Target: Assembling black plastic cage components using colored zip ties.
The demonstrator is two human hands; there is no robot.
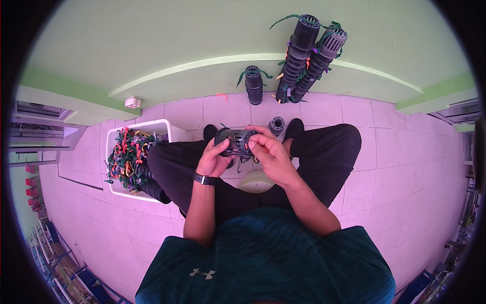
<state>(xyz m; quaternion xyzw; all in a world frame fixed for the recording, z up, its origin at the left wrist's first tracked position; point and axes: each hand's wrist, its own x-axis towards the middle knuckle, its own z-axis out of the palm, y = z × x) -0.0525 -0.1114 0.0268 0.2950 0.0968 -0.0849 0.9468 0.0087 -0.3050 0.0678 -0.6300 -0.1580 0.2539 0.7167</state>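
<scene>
A black slotted net pot (236,144) lies sideways between my hands, above my lap. My left hand (214,158) is closed round its wide rimmed end, with the thumb along the side. At the narrower end, my right hand (271,153) grips the pot with thumb and fingers pressed to the slots. A small reddish bit shows by the right fingertips; whether it is a strip of cloth I cannot tell. Thin dark strands hang below the pot. Just beyond my right fingers, another net pot (276,124) sits on the tiles between my feet.
At my left stands a white bin (112,175) heaped with colourful cloth strips (132,154) and black pots. Against the far wall rise two tall stacks of net pots (292,68) (320,63) and a shorter stack (253,86). A pale round seat (254,182) shows between my legs.
</scene>
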